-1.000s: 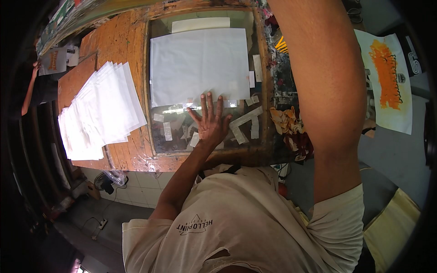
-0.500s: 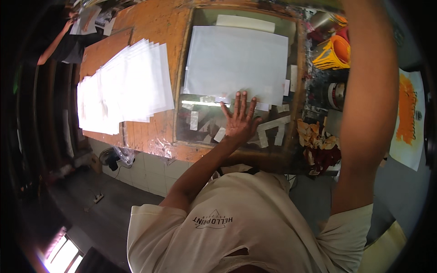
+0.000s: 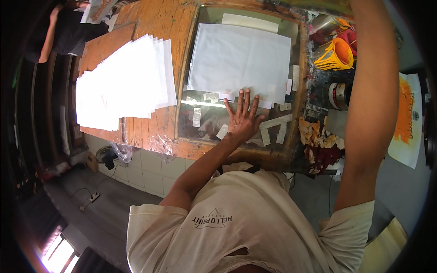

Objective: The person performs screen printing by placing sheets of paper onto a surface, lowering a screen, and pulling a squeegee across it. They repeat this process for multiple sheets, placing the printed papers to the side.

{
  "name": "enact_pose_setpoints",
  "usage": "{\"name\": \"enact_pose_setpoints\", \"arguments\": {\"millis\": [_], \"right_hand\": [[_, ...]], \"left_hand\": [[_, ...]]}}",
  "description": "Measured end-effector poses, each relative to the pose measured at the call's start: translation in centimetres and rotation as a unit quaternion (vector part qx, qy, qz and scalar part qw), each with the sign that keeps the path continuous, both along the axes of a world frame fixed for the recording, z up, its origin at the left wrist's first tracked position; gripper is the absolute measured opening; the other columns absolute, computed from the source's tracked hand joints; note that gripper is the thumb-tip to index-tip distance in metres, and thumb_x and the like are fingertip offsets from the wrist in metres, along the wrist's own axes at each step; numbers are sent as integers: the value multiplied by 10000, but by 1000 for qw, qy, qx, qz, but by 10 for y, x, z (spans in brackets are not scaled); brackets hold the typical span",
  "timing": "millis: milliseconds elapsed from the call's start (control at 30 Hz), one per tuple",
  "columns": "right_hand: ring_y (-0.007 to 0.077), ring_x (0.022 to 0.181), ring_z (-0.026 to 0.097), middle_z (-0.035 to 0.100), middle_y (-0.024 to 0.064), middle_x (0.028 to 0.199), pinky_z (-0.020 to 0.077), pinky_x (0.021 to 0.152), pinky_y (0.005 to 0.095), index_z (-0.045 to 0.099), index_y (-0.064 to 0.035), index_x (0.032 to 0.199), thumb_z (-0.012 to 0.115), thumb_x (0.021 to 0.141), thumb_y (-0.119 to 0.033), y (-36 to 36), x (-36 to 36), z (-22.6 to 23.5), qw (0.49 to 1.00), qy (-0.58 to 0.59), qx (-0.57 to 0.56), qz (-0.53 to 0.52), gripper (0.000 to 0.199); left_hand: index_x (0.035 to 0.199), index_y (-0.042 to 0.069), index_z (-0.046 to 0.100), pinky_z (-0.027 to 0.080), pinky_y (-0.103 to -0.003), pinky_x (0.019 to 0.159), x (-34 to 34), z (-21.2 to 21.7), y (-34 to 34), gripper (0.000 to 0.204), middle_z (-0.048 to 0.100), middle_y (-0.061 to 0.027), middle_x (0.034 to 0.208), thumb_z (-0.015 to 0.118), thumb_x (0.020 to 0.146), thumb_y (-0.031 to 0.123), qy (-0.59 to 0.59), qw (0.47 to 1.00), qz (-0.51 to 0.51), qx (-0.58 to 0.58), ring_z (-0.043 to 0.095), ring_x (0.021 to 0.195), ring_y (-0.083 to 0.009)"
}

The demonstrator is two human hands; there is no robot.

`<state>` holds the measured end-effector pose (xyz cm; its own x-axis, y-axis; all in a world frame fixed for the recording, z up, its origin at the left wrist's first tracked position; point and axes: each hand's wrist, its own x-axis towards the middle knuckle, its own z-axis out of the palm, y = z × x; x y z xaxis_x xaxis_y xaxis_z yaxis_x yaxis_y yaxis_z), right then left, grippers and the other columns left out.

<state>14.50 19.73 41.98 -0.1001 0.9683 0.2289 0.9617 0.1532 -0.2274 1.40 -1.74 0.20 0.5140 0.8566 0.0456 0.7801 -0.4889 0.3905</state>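
My left hand [image 3: 243, 119] lies flat with fingers spread. Its fingertips touch the near edge of a smooth whitish sheet [image 3: 239, 59]. Beneath the sheet is a glass pane [image 3: 210, 125] framed in wood, with several strips of pale tape stuck on it. A narrow cream strip [image 3: 250, 22] shows past the sheet's far edge. My right forearm [image 3: 371, 91] reaches up and away along the right side. The right hand itself lies beyond the top edge of the picture, so its fingers and anything in them are hidden.
A fanned stack of white sheets [image 3: 127, 82] covers the table's left part. Right of the glass are an orange-smeared cup [image 3: 337, 53], a dark can [image 3: 337, 95] and crumpled stained rags [image 3: 318, 143]. An orange-marked paper [image 3: 405, 118] lies farther right. Another person's arm [image 3: 48, 38] shows far left.
The view has shifted slightly. My left hand stays flat at the sheet's near edge, and my right arm remains stretched upward. At far left the other person's arm and paper have moved a little.
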Motion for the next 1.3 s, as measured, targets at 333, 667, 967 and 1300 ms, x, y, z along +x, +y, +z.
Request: {"name": "enact_pose_setpoints", "arguments": {"millis": [333,667,967,1300], "right_hand": [[58,527,447,770,40,858,501,620,278,737,-28,1128,544,1056,-341,-12,4,-3,996,71,-8,47,375],[189,682,620,734,97,872,512,748,398,690,-69,1065,572,1010,-425,-42,-1,-59,997,83,-3,7,378],[284,1006,548,542,113,985,361,854,474,485,-133,1509,694,852,-80,-175,-52,-295,998,-49,43,16,692],[274,983,558,552,108,1005,379,945,576,440,-208,1549,664,852,-17,-183,-52,-351,998,-38,20,37,757]], "left_hand": [[1622,88,278,-61,-820,1118,0,-3,-2,738,159,-216,1702,535,1036,457,-16,1000,12,-13,84,1592,-383],[1548,-25,377,195,-528,1242,-80,131,68,617,412,-216,1591,467,1093,381,-425,869,231,-104,362,1497,-340],[1531,146,367,282,-622,1165,-95,130,3,715,405,-161,1544,535,1015,613,-624,440,327,-557,342,1492,-324],[1376,29,465,81,-713,1183,-88,57,-4,643,444,-132,1523,503,1028,568,-573,426,454,-533,300,1530,-273]]}}
